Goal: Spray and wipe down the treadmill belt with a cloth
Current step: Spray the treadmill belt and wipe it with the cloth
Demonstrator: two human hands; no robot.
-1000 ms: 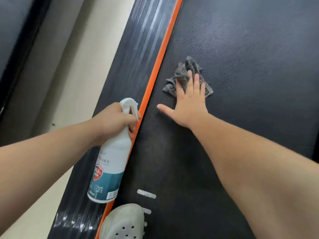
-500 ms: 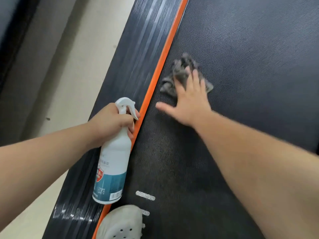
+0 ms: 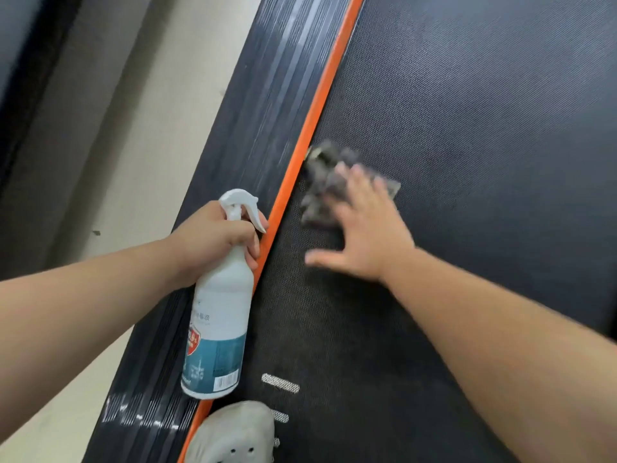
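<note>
Starting at 9 o'clock, your left hand (image 3: 213, 240) is clenched around the neck of the white spray bottle (image 3: 218, 315), 1 finger by the trigger, with the bottle hanging base-down over the ribbed side rail (image 3: 253, 105). Just right of it runs the orange strip (image 3: 320, 105), from 6 o'clock up toward 12 o'clock. At 6 o'clock a grey perforated shoe (image 3: 233, 436) sits beside 2 pale dashes on the treadmill belt (image 3: 467, 128). Near the centre, your right hand (image 3: 367, 235) lies flat and spread, fingers pressing the grey cloth (image 3: 325, 185) onto the belt; both are motion-blurred. The cloth touches the orange strip at its 11 o'clock corner.
</note>
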